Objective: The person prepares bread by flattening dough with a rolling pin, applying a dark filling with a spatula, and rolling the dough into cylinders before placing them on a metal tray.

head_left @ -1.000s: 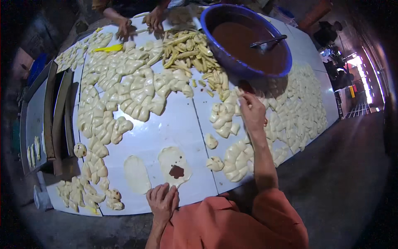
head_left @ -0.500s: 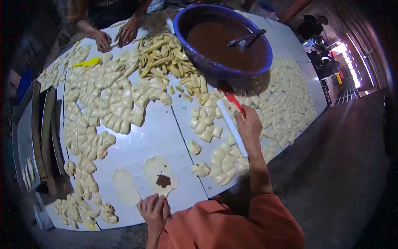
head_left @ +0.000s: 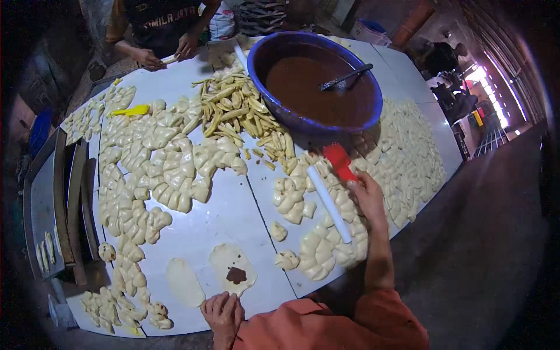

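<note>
My right hand (head_left: 367, 195) grips a red plastic scoop (head_left: 339, 160) beside the blue basin (head_left: 259, 87) of brown liquid, where a dark spoon (head_left: 344, 76) rests. A white rolling pin (head_left: 326, 201) lies across pale dough pieces (head_left: 318, 256) just left of that hand. My left hand (head_left: 221, 312) rests at the table's near edge with loosely bent fingers, touching the lower end of a flattened dough oval (head_left: 224, 259) with a brown patch on it. A second, plain oval (head_left: 181, 280) lies left of it. A heap of peeled banana pieces (head_left: 230, 108) sits left of the basin.
A co-worker's two hands (head_left: 151, 58) hold a pale strip at the far edge. A yellow plastic tool (head_left: 134, 111) lies on dough at the back left. Metal trays (head_left: 44, 186) stand along the left side. Dough pieces (head_left: 420, 151) cover much of the table's right part.
My right hand has lifted the red scoop and moved it rightward. The rolling pin now shows lying left of it. The view has shifted, showing more of the co-worker. My left hand stays by the oval.
</note>
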`<state>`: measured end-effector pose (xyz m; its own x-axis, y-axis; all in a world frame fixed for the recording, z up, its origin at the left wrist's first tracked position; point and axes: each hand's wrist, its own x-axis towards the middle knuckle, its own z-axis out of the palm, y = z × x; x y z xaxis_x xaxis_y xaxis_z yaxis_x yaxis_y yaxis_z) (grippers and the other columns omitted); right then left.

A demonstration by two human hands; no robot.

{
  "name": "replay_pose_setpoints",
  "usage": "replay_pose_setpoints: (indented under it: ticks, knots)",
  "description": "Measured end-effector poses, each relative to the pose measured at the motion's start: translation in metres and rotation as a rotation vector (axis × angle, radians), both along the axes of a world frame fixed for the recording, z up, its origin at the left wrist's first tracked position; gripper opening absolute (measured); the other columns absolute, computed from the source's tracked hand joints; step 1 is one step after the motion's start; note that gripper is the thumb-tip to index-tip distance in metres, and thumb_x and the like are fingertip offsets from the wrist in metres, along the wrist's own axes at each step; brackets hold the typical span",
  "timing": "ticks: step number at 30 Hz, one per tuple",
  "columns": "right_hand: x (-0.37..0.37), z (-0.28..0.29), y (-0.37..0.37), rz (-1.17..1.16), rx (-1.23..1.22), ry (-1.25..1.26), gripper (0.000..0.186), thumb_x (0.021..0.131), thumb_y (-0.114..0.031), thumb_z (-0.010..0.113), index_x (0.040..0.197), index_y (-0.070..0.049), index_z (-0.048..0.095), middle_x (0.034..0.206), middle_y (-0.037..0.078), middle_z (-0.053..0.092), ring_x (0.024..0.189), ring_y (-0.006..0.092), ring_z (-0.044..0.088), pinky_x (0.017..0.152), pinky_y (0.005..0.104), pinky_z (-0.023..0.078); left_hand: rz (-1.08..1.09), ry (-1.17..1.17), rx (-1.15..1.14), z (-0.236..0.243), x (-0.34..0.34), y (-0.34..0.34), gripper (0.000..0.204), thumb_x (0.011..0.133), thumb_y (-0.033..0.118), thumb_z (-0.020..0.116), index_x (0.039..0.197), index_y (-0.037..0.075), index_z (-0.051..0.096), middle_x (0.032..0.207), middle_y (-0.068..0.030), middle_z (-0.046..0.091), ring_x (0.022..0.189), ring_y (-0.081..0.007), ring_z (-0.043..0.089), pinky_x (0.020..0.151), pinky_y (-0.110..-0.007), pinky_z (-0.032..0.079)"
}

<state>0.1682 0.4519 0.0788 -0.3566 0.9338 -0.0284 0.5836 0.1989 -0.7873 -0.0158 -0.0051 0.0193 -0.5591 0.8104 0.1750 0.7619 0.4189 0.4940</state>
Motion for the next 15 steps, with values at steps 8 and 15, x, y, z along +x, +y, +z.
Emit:
replay_pose_setpoints:
  ticks: [8, 15]
  knots:
    - [-0.055, 0.114, 0.050, 0.065, 0.253, -0.077, 0.027, 0.099, -0.022, 0.064, 0.121, -0.007, 0.071, 0.089, 0.011, 0.072, 0.078, 0.0205, 0.067, 0.072, 0.0359, 0.052, 0.004, 0.075, 0.113, 0.015, -0.001, 0.016, 0.031, 0.079, 0.013, 0.079, 0.109, 0.011, 0.072, 0.108, -0.0088, 0.069, 0.100, -0.0296, 0.065, 0.090, -0.048, 0.044]
    - [-0.143, 0.087, 0.152, 0.535, 0.596, -0.659, 0.031, 0.090, -0.026, 0.071, 0.119, -0.014, 0.075, 0.107, 0.014, 0.076, 0.100, 0.0371, 0.071, 0.088, 0.0491, 0.055, 0.007, 0.128, 0.179, 0.016, -0.003, 0.019, 0.029, 0.082, 0.011, 0.079, 0.110, 0.011, 0.073, 0.108, -0.0100, 0.070, 0.099, -0.0297, 0.065, 0.088, -0.047, 0.046]
